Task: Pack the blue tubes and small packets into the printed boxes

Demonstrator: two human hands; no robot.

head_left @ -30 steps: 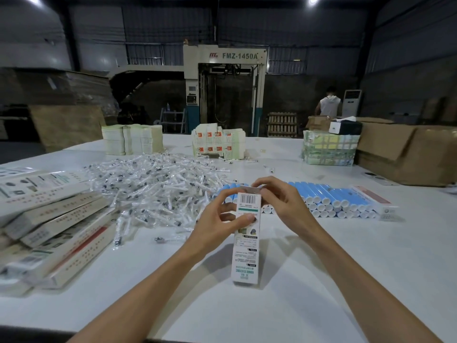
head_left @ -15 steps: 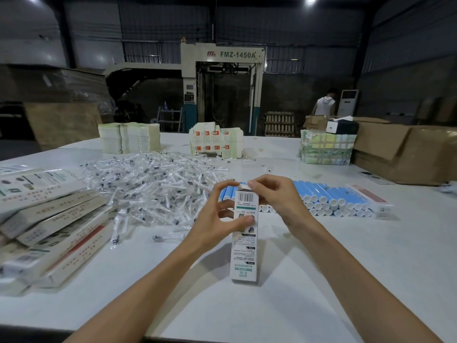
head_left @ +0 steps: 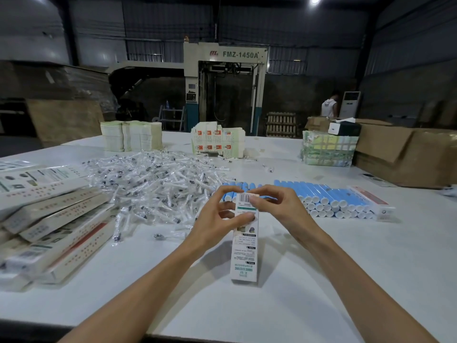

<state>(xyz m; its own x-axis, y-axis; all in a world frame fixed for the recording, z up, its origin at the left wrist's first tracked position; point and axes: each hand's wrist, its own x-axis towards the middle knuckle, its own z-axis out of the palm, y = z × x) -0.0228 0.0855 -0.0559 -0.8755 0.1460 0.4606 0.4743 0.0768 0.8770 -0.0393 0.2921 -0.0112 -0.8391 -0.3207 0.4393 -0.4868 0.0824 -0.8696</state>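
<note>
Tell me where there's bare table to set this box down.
Bare table right of the printed box, nearer than the blue tubes, and left of it, before the stacked boxes. Crowded: the packet pile behind.

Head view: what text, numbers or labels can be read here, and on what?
"FMZ-1450A": on the machine at the back, beside a red logo.
On the printed box held upright: a barcode and upside-down print, too small to read.
On the stacked boxes at left: print blurred, unreadable.
</note>
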